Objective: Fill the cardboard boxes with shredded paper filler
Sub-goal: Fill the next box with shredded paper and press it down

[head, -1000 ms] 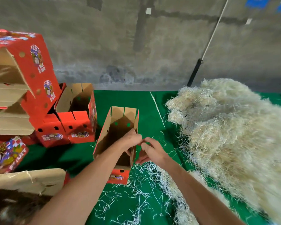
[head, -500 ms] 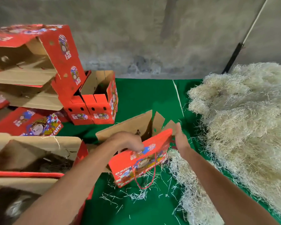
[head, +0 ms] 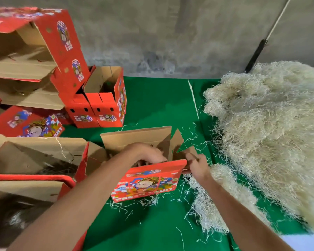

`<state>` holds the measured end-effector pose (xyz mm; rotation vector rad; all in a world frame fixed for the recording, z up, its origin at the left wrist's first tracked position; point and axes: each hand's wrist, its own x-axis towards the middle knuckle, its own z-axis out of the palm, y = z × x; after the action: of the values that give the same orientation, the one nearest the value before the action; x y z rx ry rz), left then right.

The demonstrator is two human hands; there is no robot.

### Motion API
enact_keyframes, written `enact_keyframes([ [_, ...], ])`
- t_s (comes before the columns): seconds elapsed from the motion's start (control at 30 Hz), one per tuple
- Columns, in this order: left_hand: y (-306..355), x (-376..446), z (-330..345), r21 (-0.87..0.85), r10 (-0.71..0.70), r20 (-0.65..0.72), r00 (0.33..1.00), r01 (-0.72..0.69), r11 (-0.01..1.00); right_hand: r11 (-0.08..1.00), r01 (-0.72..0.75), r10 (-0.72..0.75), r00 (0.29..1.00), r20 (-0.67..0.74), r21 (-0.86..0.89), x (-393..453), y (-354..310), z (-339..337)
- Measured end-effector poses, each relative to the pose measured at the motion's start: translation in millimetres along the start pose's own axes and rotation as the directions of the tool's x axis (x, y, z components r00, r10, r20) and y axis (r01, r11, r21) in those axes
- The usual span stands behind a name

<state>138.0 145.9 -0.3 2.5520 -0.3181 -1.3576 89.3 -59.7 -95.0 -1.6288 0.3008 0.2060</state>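
Red printed cardboard all over this one. The box (head: 149, 178) being worked on sits on the green cloth (head: 152, 223) right in the middle, open at the top, brown flaps standing up at the back and right. Its red front face with the cartoon print tilts toward the camera.

The left hand (head: 149, 153) reaches down into the open top, fingers curled over the front edge and dipping inside. I can't tell whether it grips anything in there, since the front wall hides the fingertips. The right hand (head: 198, 164) is at the box's right corner, fingers closed on the small brown side flap (head: 190, 153), pinching it where it meets the red front panel.

The filler (head: 270, 142) is a huge pale heap taking up the whole right side of the cloth, well apart from the box opening. A smaller clump (head: 207, 205) lies just beside the box, under the right forearm, and loose strands are scattered on the cloth around the box's base.

Off to the left there's a stack of more boxes (head: 34, 60), some lying on their sides with flaps open, and a pair of upright ones (head: 100, 105) behind the working box. Closest on the left, a big open carton (head: 34, 160) has something dark inside. Grey concrete wall (head: 170, 33) behind, with a stick (head: 266, 35) leaning on it.
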Motion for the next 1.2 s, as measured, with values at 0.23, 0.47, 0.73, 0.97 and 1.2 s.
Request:
enact_keyframes([
  [0.23,33.0,23.5,21.5,-0.004,-0.009,0.260,0.965,0.010,1.000,0.984,0.180,-0.180,0.967,-0.178,-0.015,-55.8,18.9,-6.5],
  [0.47,65.3,20.3,22.5,-0.053,0.319,-0.437,0.841,-0.378,0.924,0.986,0.132,-0.157,0.935,-0.316,-0.102,-50.6,35.3,-47.7],
  [0.73,149.9,27.2,28.0,0.069,0.438,-0.709,0.552,-0.564,0.823,0.559,-0.114,-0.214,0.937,-0.276,-0.821,-9.9,74.8,-119.0],
  [0.97,173.8,68.0,36.6,0.087,0.379,-0.656,0.652,-0.434,0.897,0.482,-0.085,0.109,0.993,-0.037,-0.872,25.4,95.9,-146.0],
  [1.2,161.0,67.5,31.9,-0.170,0.296,-0.691,0.659,-0.546,0.820,0.463,-0.033,0.135,0.990,0.034,-0.886,44.8,94.8,-154.4],
])
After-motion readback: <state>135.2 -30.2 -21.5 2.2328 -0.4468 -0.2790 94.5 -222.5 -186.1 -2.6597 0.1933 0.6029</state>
